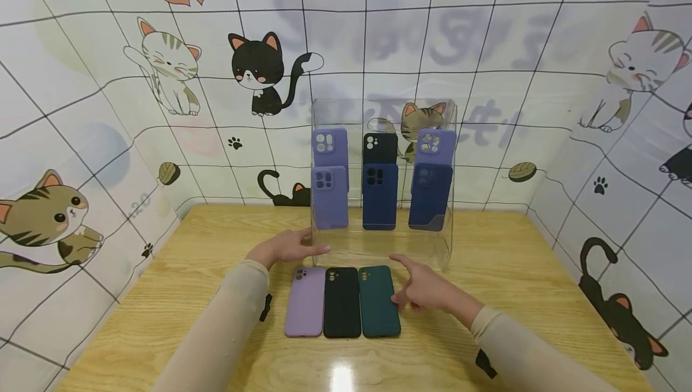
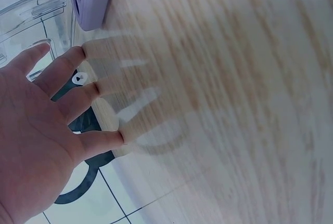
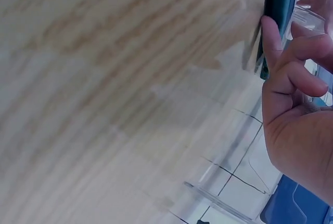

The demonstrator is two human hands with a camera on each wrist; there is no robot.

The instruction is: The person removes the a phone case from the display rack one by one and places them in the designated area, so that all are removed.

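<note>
Three phone cases lie side by side on the table: a lilac one [image 1: 305, 303], a black one [image 1: 342, 303] and a dark green one [image 1: 379, 303]. Behind them stands a clear display rack [image 1: 373, 247]. My left hand [image 1: 285, 247] is at the rack's lower left corner, fingers spread, with fingertips down at the wood in the left wrist view. My right hand [image 1: 429, 289] is beside the green case, index finger extended toward the rack's front. Its little finger [image 3: 271, 39] touches the case's edge in the right wrist view; the other fingers bend loosely around nothing.
On the rack stand two rows of cases: purple [image 1: 330, 197], black [image 1: 380, 147] and purple [image 1: 435, 146], and dark blue [image 1: 379, 197] ones among them. The wooden table [image 1: 497, 272] is bounded by a cat-patterned cloth wall [image 1: 346, 38] at the back and sides.
</note>
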